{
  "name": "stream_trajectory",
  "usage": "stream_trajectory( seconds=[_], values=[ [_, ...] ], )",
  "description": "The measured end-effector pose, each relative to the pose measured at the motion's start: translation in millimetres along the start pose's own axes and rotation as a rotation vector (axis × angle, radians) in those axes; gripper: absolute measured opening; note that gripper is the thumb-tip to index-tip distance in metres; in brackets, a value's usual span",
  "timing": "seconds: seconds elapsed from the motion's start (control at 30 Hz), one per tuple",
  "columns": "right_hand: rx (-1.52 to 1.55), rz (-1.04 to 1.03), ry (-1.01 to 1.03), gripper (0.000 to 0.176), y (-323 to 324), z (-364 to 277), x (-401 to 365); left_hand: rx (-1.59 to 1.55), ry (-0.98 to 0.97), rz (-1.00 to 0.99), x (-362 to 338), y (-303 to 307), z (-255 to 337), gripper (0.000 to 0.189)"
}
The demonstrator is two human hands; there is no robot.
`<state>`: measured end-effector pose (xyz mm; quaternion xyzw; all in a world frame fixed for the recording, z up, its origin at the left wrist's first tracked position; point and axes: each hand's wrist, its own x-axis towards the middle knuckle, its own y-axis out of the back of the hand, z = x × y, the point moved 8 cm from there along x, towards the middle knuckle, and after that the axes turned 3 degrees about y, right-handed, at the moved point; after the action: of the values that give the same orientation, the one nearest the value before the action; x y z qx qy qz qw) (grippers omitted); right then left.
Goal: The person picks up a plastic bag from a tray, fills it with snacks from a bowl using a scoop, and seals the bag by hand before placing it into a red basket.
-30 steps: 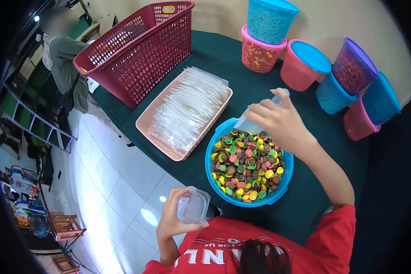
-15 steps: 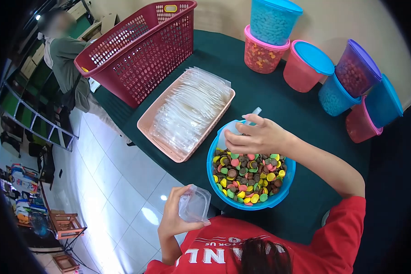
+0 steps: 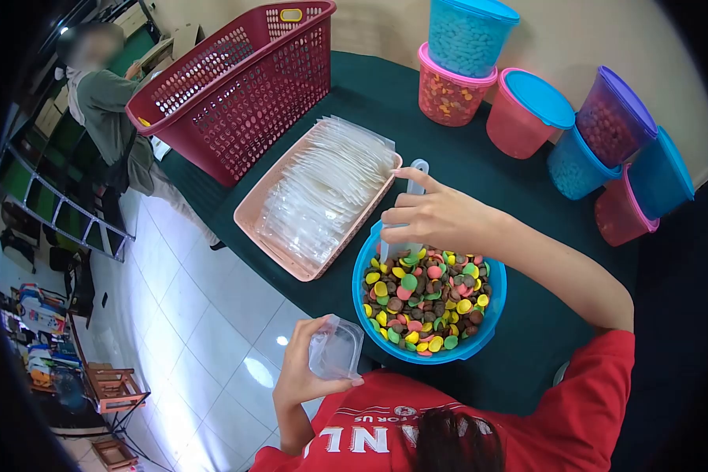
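My left hand (image 3: 303, 366) is wrapped around a clear plastic cup (image 3: 337, 350), held tilted beside the table edge with no contents visible in it. My right hand (image 3: 429, 212) grips a translucent scoop (image 3: 418, 169) by its handle, above the far left side of a blue tub (image 3: 492, 318). The scoop's lower part dips into the tub among the candies and is partly hidden by my fingers. Yellow, green, pink and brown button-shaped candies (image 3: 429, 303) fill the tub.
A pink tray (image 3: 279, 263) packed with clear plastic bags (image 3: 330, 189) stands left of the tub. Behind it is a tall maroon basket (image 3: 248, 102). Several lidded tubs (image 3: 527, 118) line the wall. A person (image 3: 106, 110) stands at the far left.
My right hand has turned the scoop more upright and lowered it into the candies at the tub's far left. My left hand and the cup have barely moved.
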<state>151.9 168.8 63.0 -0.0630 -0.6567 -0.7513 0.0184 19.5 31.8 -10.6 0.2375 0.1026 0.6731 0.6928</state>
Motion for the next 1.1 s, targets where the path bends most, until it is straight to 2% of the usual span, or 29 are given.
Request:
stream_trajectory(
  seconds=[0.17, 0.23, 0.27, 0.33, 0.47, 0.53, 0.57, 0.63, 0.7, 0.8, 0.87, 0.97, 1.1],
  values=[
    [0.085, -0.081, -0.090, 0.041, -0.3, 4.0, -9.9, -0.013, 0.003, -0.012, 4.0, -2.1, 1.8, 0.090],
    [0.192, -0.233, -0.180, 0.044, -10.5, 9.3, -15.2, -0.017, -0.001, -0.018, 5.3, -2.6, 2.4, 0.090],
    [0.194, -0.232, -0.182, 0.044, -8.2, 9.9, -16.5, -0.022, 0.001, -0.025, 5.9, -2.8, 2.5, 0.090],
    [0.344, -0.409, -0.306, 0.049, -20.6, 15.7, -28.0, -0.029, 0.004, -0.033, 6.2, -3.6, 1.8, 0.090],
    [0.552, -0.471, -0.365, 0.054, -31.7, 16.2, -46.1, -0.008, 0.006, -0.035, 6.9, -4.4, 0.4, 0.093],
    [0.642, -0.339, -0.375, 0.056, -31.8, 10.9, -51.6, 0.002, 0.015, -0.041, 8.1, -5.1, 0.8, 0.095],
    [0.641, -0.340, -0.375, 0.056, -37.8, 6.7, -58.0, 0.024, 0.012, -0.028, 9.1, -3.9, 3.5, 0.096],
    [0.826, -0.207, -0.474, 0.059, -40.1, -0.4, -64.3, 0.044, 0.013, -0.017, 9.6, -0.7, 9.3, 0.097],
    [0.882, -0.224, -0.609, 0.062, -43.3, -14.0, -73.3, 0.124, 0.016, 0.023, 10.1, 4.2, 14.4, 0.095],
    [0.803, -0.108, -0.676, 0.061, -47.3, -35.4, -76.0, 0.133, -0.002, 0.060, 12.1, 5.3, 12.6, 0.094],
    [0.792, 0.094, -0.823, 0.059, -43.2, -37.8, -78.9, 0.137, -0.022, 0.073, 16.4, 3.9, 16.7, 0.093],
    [0.802, 0.211, -0.830, 0.059, -45.7, -39.2, -77.6, 0.137, -0.049, 0.089, 23.1, 1.8, 22.8, 0.091],
    [0.914, 0.224, -0.837, 0.063, -42.8, -35.4, -85.8, 0.084, -0.020, 0.100, 29.9, -2.3, 21.2, 0.088]
  ],
)
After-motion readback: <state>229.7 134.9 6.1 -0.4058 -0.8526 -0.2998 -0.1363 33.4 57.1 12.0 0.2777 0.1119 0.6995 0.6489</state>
